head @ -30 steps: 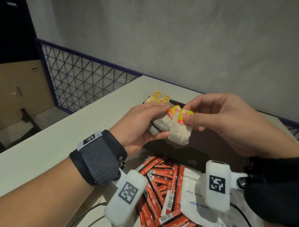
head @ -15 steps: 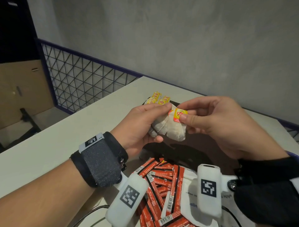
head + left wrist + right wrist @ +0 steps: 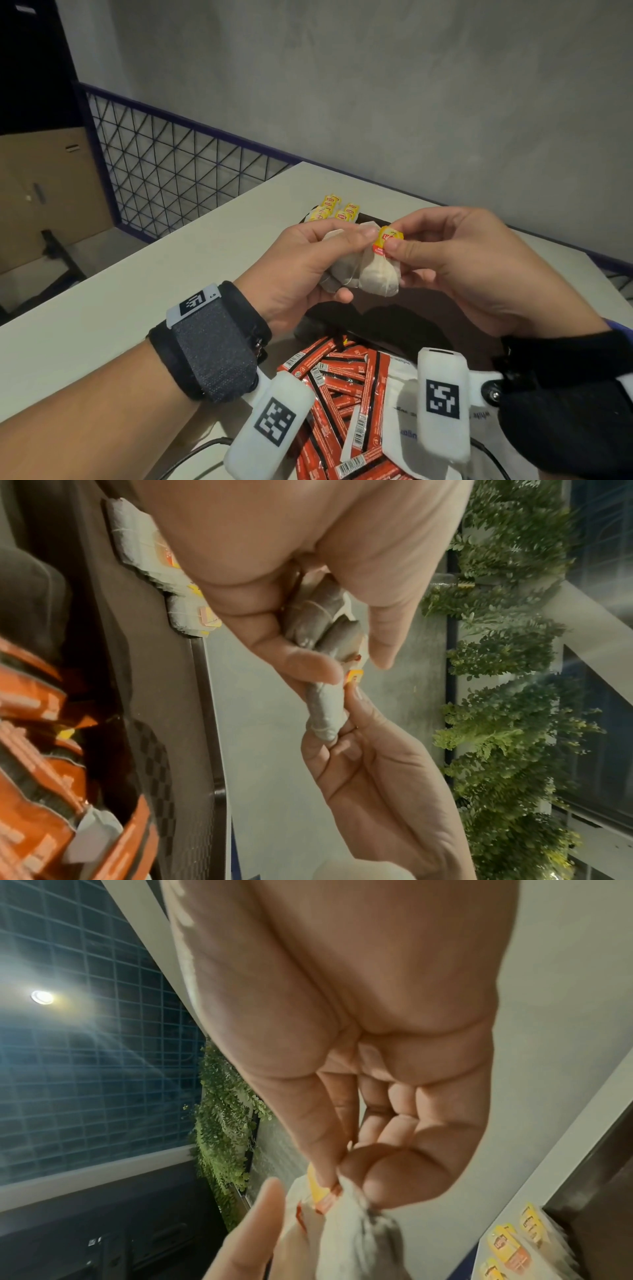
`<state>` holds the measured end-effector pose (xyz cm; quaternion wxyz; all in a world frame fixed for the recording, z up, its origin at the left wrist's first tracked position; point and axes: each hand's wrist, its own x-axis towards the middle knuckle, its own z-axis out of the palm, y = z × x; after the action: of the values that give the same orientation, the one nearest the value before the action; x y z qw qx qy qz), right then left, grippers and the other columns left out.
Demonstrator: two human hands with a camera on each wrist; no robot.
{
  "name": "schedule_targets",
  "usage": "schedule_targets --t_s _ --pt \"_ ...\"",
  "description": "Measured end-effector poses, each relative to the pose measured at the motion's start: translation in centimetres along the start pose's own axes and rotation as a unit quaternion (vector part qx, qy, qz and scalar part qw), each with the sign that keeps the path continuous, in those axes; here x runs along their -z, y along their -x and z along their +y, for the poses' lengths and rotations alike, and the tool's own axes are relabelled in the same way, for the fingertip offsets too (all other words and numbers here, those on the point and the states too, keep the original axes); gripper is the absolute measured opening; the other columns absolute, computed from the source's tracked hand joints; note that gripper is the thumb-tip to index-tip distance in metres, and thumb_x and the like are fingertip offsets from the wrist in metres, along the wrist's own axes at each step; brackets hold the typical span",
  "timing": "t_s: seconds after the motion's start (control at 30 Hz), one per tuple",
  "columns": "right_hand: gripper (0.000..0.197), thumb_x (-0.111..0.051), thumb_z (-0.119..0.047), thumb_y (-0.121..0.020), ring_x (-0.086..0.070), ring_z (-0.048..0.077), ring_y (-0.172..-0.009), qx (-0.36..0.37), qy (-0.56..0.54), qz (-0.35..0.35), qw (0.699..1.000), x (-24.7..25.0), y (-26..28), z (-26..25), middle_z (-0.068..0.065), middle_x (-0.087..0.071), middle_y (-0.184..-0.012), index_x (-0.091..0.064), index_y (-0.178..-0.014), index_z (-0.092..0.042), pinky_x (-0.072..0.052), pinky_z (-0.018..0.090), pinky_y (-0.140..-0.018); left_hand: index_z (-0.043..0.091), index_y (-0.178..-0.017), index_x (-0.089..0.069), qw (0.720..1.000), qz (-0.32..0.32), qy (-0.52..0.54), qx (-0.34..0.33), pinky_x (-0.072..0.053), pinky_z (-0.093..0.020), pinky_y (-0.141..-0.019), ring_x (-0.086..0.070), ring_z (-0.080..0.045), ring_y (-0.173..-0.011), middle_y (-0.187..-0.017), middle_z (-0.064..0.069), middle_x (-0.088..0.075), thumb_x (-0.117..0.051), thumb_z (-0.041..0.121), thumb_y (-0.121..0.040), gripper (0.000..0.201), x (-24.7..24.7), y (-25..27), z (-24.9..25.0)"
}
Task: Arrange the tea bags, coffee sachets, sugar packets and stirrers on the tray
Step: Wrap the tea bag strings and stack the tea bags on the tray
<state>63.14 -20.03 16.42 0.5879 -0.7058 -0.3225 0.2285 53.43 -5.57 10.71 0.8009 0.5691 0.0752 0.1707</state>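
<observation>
Several tea bags (image 3: 356,270) are held in the air above the dark tray (image 3: 428,325), bunched together between both hands. The bundle is clasped by the left hand (image 3: 301,270), its fingers and thumb curled around the pouches. A yellow tag (image 3: 385,240) and the nearest pouch are pinched by the right hand (image 3: 479,270) between thumb and forefinger. More tea bags with yellow tags (image 3: 334,210) are laid in a row at the tray's far corner. Red coffee sachets (image 3: 342,394) are heaped at the near side of the tray, with white sugar packets (image 3: 400,411) beside them. Everything is set on a pale table (image 3: 137,291), bounded by a wire mesh fence (image 3: 171,171).
</observation>
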Motion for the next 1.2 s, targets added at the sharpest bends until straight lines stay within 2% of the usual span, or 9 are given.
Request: schedule_targets --t_s 0.27,0.4,0.5,0.63,0.73,0.87,0.97,1.1,1.2 --pt "0.014 -0.077 -0.007 -0.077 -0.063 0.017 -0.063 0.047 0.025 0.017 0.998 0.2 0.0 -0.4 0.016 -0.072 -0.078 -0.071 -0.089 -0.004 -0.051 0.025 -0.055 0.017 -0.090 -0.074 0.999 0.043 0.030 0.002 -0.049 -0.020 -0.043 -0.061 -0.008 -0.056 -0.080 -0.001 -0.070 -0.071 0.021 -0.093 0.006 0.5 -0.4 0.4" --pt "0.023 -0.078 -0.014 -0.066 -0.058 0.023 -0.067 0.062 0.005 -0.066 0.996 0.2 1.0 -1.5 0.030 -0.067 -0.086 -0.072 -0.086 -0.005 -0.044 0.027 -0.053 0.015 -0.094 -0.073 0.998 0.056 0.042 0.001 -0.050 -0.022 -0.044 -0.061 -0.010 -0.058 -0.081 -0.004 -0.069 -0.071 0.023 -0.091 0.009 0.5 -0.5 0.5" --pt "0.019 -0.076 -0.010 -0.067 -0.058 0.019 -0.063 0.065 -0.086 -0.114 0.988 -0.2 1.3 -1.9 0.018 -0.067 -0.080 -0.072 -0.085 -0.005 -0.045 0.024 -0.050 0.012 -0.108 -0.072 0.998 0.058 0.037 0.004 -0.053 -0.027 -0.054 -0.063 -0.018 -0.072 -0.092 -0.011 -0.069 -0.071 0.023 -0.090 0.021 0.3 -0.4 0.1" --pt "0.015 -0.074 -0.005 -0.074 -0.061 0.018 -0.061 0.056 -0.097 -0.028 0.993 -1.3 0.3 -0.9 0.015 -0.068 -0.075 -0.069 -0.088 -0.002 -0.052 0.023 -0.051 0.012 -0.115 -0.071 0.997 0.056 0.046 0.018 -0.051 -0.021 -0.045 -0.064 -0.009 -0.058 -0.083 -0.004 -0.071 -0.065 0.017 -0.096 0.020 -0.1 -0.3 -0.1" --pt "0.012 -0.076 0.000 -0.082 -0.064 0.021 -0.063 0.057 -0.057 0.049 0.996 -1.8 -0.3 0.0 0.025 -0.067 -0.079 -0.069 -0.091 0.002 -0.056 0.025 -0.055 0.015 -0.110 -0.073 0.997 0.052 0.059 0.020 -0.051 -0.019 -0.045 -0.064 -0.006 -0.058 -0.080 -0.001 -0.072 -0.066 0.021 -0.096 0.017 -0.1 -0.3 0.0" --pt "0.015 -0.076 0.002 -0.084 -0.066 0.023 -0.065 0.060 -0.054 0.080 0.994 -2.2 -0.4 0.2 0.033 -0.069 -0.088 -0.068 -0.096 0.006 -0.058 0.027 -0.057 0.016 -0.106 -0.075 0.997 0.040 0.070 0.013 -0.051 -0.019 -0.046 -0.063 -0.007 -0.062 -0.083 -0.001 -0.071 -0.065 0.034 -0.097 0.022 -0.2 -0.2 0.3" --pt "0.015 -0.076 0.003 -0.085 -0.066 0.022 -0.064 0.060 -0.037 0.094 0.993 -2.3 -0.5 0.3 0.026 -0.071 -0.083 -0.069 -0.097 0.005 -0.059 0.029 -0.059 0.018 -0.099 -0.075 0.997 0.028 0.071 0.012 -0.052 -0.020 -0.049 -0.064 -0.009 -0.065 -0.087 -0.004 -0.070 -0.067 0.042 -0.090 0.027 -0.3 0.0 0.5" --pt "0.018 -0.077 0.000 -0.085 -0.063 0.018 -0.059 0.061 -0.023 0.105 0.992 -2.2 -0.5 0.4 0.010 -0.067 -0.067 -0.068 -0.100 -0.004 -0.054 0.028 -0.054 0.014 -0.105 -0.075 0.997 0.035 0.065 0.001 -0.053 -0.021 -0.048 -0.067 -0.008 -0.063 -0.086 -0.004 -0.072 -0.071 0.026 -0.089 0.020 -0.1 -0.1 0.3" --pt "0.015 -0.079 -0.009 -0.085 -0.060 0.015 -0.061 0.050 0.011 0.093 0.994 -2.1 -0.5 0.5 0.006 -0.066 -0.070 -0.073 -0.098 -0.012 -0.048 0.028 -0.052 0.011 -0.111 -0.072 0.996 0.040 0.074 0.005 -0.053 -0.021 -0.048 -0.067 -0.009 -0.064 -0.087 -0.004 -0.072 -0.068 0.020 -0.093 0.020 0.1 -0.2 0.2"
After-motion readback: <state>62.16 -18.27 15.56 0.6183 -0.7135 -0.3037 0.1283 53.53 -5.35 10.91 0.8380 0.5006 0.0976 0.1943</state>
